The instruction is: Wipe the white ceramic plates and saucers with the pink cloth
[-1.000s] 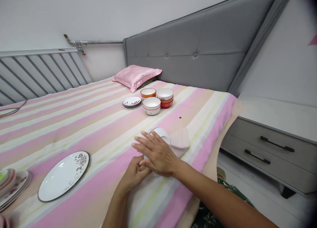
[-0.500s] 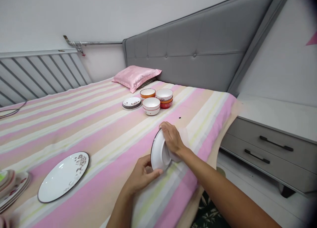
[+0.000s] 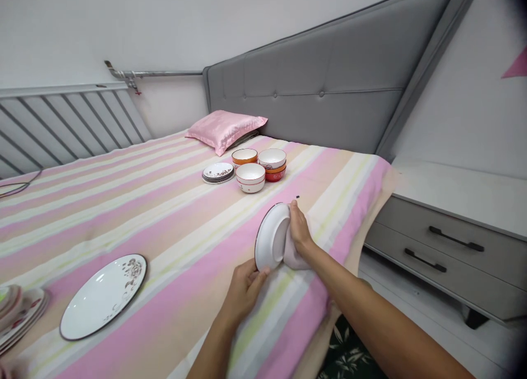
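Note:
A white plate with a dark rim [image 3: 268, 237] is tilted up on edge above the bed, its underside facing right. My left hand [image 3: 244, 286] grips its lower edge, thumb on the underside and the other fingers behind the plate. My right hand [image 3: 300, 229] is at the upper right of the plate, closed on a pale pinkish-grey cloth [image 3: 295, 256] that hangs below the palm beside the plate's foot. Part of the cloth is hidden behind that hand. To the left, an oval white plate with brown flowers [image 3: 102, 296] lies flat on the striped bedsheet [image 3: 173, 241].
Farther back stand stacked bowls [image 3: 251, 177] beside a stack of small plates [image 3: 218, 172]. More dishes [image 3: 24, 318] sit at the left edge. A pink pillow [image 3: 226, 129] lies near the grey headboard [image 3: 304, 88]. A drawer cabinet [image 3: 436, 236] stands right of the bed.
My right hand has slid from the plate's underside out to its right edge, exposing more of the underside and the cloth. My left hand still holds the plate's lower edge.

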Demonstrator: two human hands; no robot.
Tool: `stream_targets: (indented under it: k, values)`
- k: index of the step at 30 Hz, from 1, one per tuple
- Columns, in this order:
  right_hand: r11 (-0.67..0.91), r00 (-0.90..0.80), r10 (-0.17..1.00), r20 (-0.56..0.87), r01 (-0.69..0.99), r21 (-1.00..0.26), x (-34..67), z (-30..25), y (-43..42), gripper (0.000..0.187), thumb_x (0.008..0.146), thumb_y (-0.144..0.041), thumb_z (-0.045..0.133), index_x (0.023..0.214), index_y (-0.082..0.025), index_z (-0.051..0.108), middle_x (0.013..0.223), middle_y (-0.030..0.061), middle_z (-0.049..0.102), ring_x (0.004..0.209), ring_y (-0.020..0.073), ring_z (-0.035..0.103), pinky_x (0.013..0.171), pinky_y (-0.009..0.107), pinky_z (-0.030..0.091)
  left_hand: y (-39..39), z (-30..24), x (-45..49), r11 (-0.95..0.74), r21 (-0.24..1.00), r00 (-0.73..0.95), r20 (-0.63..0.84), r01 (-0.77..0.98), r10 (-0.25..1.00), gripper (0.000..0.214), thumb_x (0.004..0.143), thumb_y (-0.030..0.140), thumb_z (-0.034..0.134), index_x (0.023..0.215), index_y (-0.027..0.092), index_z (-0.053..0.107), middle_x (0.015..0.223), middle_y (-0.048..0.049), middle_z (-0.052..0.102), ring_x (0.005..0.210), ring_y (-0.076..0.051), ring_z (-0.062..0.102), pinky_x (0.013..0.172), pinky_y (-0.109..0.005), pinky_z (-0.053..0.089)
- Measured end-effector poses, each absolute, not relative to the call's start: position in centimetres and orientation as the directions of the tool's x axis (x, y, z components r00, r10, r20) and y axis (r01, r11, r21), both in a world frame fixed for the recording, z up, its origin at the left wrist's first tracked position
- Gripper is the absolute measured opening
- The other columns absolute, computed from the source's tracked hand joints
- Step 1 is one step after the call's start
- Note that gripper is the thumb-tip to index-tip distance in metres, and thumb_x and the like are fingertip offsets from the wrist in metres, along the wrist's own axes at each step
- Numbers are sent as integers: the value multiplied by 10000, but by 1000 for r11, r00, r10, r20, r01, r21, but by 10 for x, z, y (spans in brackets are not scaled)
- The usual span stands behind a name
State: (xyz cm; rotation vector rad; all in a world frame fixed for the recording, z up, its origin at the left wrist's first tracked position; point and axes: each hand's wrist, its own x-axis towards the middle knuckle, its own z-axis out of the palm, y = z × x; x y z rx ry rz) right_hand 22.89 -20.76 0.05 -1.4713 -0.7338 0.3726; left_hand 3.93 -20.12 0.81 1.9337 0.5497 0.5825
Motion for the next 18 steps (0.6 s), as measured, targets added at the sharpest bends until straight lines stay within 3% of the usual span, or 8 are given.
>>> stream_targets:
  k: [3, 6, 11, 15, 18]
  values:
    - [-4, 787, 615, 38, 52, -999, 222, -2, -208, 672, 839, -612, 162, 1174, -141, 504, 1244, 109, 510, 1179, 219, 433, 986, 399, 334, -200, 11, 36, -374, 926, 699, 231, 57, 677, 246, 836, 314, 466, 900, 130, 616, 810, -50, 613, 780, -182, 536, 708, -255, 403]
    - [2, 771, 636, 27, 33, -999, 214, -3, -208, 646, 849, -592, 176, 1193, -140, 483, 1264, 120, 487, 1197, 217, 416, 991, 407, 334, -199, 12, 32, -330, 943, 587, 241, 48, 773, 274, 823, 342, 488, 950, 141, 626, 794, -34, 619, 738, -167, 533, 662, -237, 406]
    - [144, 634, 702, 325, 321, -936, 200, 7, -214, 487, 897, -488, 200, 1153, -197, 495, 1153, 82, 550, 1121, 189, 467, 978, 401, 350, -198, 15, 29, -286, 958, 531, 225, 34, 817, 280, 817, 355, 499, 935, 141, 636, 725, -18, 588, 739, -165, 522, 651, -228, 400]
    - [184, 432, 751, 500, 590, -786, 189, 25, -225, 465, 917, -411, 212, 1324, -215, 319, 1364, 62, 368, 1290, 181, 264, 1062, 422, 240, -198, 19, 30, -250, 968, 555, 201, 12, 807, 287, 812, 364, 503, 937, 136, 625, 752, -25, 588, 698, -153, 507, 625, -230, 399]
    - [253, 212, 776, 594, 758, -601, 178, 38, -233, 515, 912, -400, 236, 1380, -188, 210, 1432, 55, 258, 1337, 199, 140, 1085, 444, 190, -197, 20, 31, -247, 969, 561, 206, -3, 802, 266, 805, 364, 512, 900, 136, 611, 724, -17, 569, 668, -143, 489, 598, -226, 391]
